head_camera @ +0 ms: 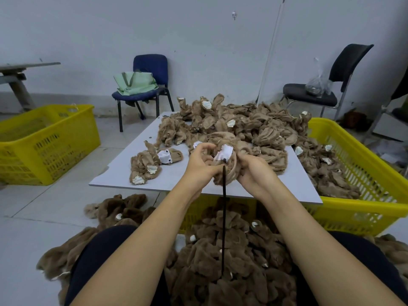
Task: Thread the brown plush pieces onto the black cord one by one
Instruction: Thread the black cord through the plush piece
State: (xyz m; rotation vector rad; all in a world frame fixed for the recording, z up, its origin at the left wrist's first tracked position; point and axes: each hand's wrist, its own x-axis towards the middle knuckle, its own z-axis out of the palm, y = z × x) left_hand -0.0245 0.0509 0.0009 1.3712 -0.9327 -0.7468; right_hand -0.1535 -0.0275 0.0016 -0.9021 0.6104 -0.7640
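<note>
Brown plush piece [229,171] gripped between both hands [225,166], black cord [223,208] hanging below them.

Ahead of you stands a plain pale grey painted wall [198,29], scuffed low down, with a small hook [234,15] high on it. Under you lies a light grey tiled floor [44,202]. Against the wall you see a blue padded chair with black metal legs [152,69] carrying a pale green fabric bag [134,83]. To your right sits a black padded chair [320,93] holding a clear plastic bag [315,85]. At far left a grey wooden bench [17,74] juts in. Light is dim and even.
</note>
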